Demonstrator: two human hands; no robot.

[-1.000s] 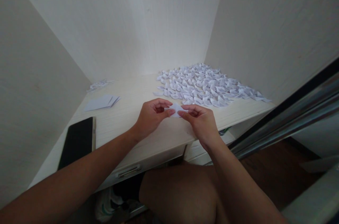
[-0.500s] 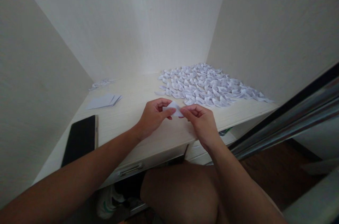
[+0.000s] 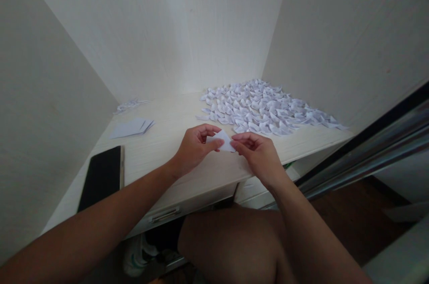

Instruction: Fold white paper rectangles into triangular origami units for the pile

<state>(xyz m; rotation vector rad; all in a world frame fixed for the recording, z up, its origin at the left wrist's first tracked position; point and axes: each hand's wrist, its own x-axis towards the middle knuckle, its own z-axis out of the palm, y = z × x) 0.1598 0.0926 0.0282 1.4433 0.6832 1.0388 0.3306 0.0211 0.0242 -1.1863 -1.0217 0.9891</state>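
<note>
A small folded piece of white paper (image 3: 225,139), roughly triangular, is held up above the desk between my two hands. My left hand (image 3: 198,144) pinches its left side, thumb in front and fingers behind. At its right corner, the thumb and fingertips of my right hand (image 3: 257,150) close on the paper's edge. Just beyond my hands, many small folded white paper boats (image 3: 258,107) lie spread over the right back part of the desk. A short stack of flat white paper sheets (image 3: 129,128) rests to the left.
The white desk (image 3: 161,150) stands in a corner between walls. A black phone or tablet (image 3: 102,176) lies at its left front. Thin paper scraps (image 3: 130,105) sit at the back left. Below the front edge is a drawer handle (image 3: 164,215); a dark-edged frame (image 3: 365,141) runs along the right.
My right hand has shifted slightly to the right along the paper, and more of the triangular shape now shows. My left hand has hardly moved.
</note>
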